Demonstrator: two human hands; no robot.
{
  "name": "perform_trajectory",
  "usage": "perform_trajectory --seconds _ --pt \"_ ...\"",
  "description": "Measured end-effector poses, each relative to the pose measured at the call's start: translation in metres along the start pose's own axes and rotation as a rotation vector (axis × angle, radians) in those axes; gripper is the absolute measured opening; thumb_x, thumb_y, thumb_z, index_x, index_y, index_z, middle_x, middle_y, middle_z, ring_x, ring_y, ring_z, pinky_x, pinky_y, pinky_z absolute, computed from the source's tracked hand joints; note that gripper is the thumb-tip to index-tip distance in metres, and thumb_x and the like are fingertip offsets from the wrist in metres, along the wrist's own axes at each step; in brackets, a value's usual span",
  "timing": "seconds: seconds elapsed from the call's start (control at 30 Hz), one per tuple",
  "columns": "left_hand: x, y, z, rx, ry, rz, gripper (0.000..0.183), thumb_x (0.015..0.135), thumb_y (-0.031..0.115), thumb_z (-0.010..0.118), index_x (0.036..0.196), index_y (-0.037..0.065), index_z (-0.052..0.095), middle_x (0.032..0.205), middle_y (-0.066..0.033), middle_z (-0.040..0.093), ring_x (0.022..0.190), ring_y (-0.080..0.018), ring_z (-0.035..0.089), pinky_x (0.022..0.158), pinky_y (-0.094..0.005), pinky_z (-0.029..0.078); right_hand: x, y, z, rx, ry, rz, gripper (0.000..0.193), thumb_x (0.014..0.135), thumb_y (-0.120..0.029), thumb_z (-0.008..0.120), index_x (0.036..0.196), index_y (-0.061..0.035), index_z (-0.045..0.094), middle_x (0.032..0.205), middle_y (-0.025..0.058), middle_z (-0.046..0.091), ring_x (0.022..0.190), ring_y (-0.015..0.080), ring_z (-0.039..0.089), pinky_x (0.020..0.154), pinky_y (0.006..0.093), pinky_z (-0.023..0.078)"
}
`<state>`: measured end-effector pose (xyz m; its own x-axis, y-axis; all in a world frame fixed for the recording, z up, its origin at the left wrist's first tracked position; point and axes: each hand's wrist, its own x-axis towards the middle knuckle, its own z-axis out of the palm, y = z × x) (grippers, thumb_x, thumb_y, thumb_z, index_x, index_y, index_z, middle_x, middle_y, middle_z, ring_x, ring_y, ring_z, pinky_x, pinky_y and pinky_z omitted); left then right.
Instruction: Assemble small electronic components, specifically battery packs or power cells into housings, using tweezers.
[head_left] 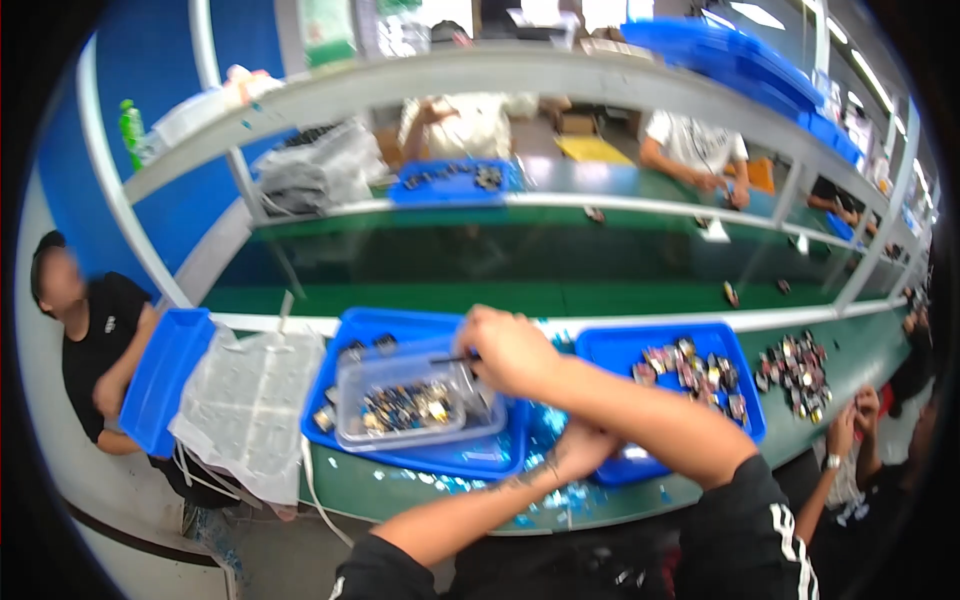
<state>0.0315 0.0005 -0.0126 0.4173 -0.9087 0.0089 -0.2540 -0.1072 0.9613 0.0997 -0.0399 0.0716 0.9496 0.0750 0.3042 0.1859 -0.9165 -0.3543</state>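
In the head view, the forearms cross over the green tabletop (385,490). The right hand (505,350) is above the right-hand part of the left blue tray (515,450), near that tray's far edge. Its fingers are bent nearly closed and seem to grip a thin dark piece (455,360), which sticks out to the left; blur hides its kind. Beneath it, inside the tray, sits a clear plastic box (395,372) with a heap of small dark and gold-coloured parts (405,405) near its near edge.

The left hand (585,450) passes under the right forearm, at the near left corner of the right blue tray (605,350). Its fingers are hidden, so I cannot tell how open it is or whether it holds anything.

Small components (690,368) lie in the right half of the right tray, and a loose pile of similar pieces (797,375) rests on the tabletop just beyond its right edge. Shiny blue scraps (545,425) are scattered between the trays and along the tabletop's near edge. At the tabletop's left end, a whitish sheet (255,400) lies beside a tilted blue tray (165,380)
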Motion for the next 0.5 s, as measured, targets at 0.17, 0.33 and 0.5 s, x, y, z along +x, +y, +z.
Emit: perform_trajectory --seconds 0.17,0.33,0.5 --pt "0.004 0.010 -0.001 -0.414 0.018 -0.006 0.016 0.088 0.012 0.066 0.090 -0.004 0.067 0.076 -0.0064 0.067 0.063 -0.0104 0.062 0.055 -0.0238 0.051 0.004 0.017 -0.039 0.121 -0.079 -0.161 0.012 0.073 -0.005 0.066 0.084 -0.0064 0.072 0.080 0.0135 0.069 0.078 0.0308 0.068 0.071 0.0394 0.054" --pt "0.006 0.012 0.002 -0.626 0.033 -0.051 0.022 0.087 0.010 0.068 0.104 -0.004 0.068 0.090 -0.0078 0.066 0.074 -0.0110 0.063 0.059 -0.0237 0.056 -0.040 0.033 -0.092 0.502 0.101 -0.057 0.013 0.082 -0.008 0.068 0.091 0.0025 0.067 0.082 0.0063 0.067 0.078 0.0108 0.062 0.069 0.0256 0.050" --pt "-0.003 0.013 0.003 -0.738 0.081 0.040 0.019 0.089 0.003 0.064 0.105 -0.006 0.066 0.102 -0.0096 0.062 0.085 -0.0176 0.066 0.064 -0.0257 0.058 -0.163 0.066 -0.096 0.834 0.361 0.505 0.008 0.084 -0.006 0.069 0.086 0.0017 0.068 0.086 0.0035 0.066 0.080 0.0079 0.059 0.071 0.0232 0.047"
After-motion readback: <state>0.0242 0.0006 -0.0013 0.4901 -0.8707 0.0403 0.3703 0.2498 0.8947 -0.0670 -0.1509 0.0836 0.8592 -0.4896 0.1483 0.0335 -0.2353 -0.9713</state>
